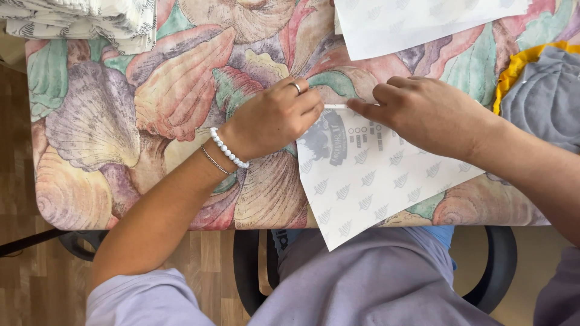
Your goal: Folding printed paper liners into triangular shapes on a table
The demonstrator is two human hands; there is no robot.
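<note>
pinching with my left hand (272,118) curled tight on the top edge of the white printed sheet (368,181), i pin it with my right hand (423,111), fingers narrow and flat. it overhangs the shell-patterned tabletop (109,121); uneven pressure could crease it crooked or let it slip.

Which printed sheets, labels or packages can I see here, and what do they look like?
Printed sheet: pinched by left hand and right hand, overhanging the table; white, grey leaf marks, dark emblem.
Second sheet: top edge; white, faint marks.
</note>
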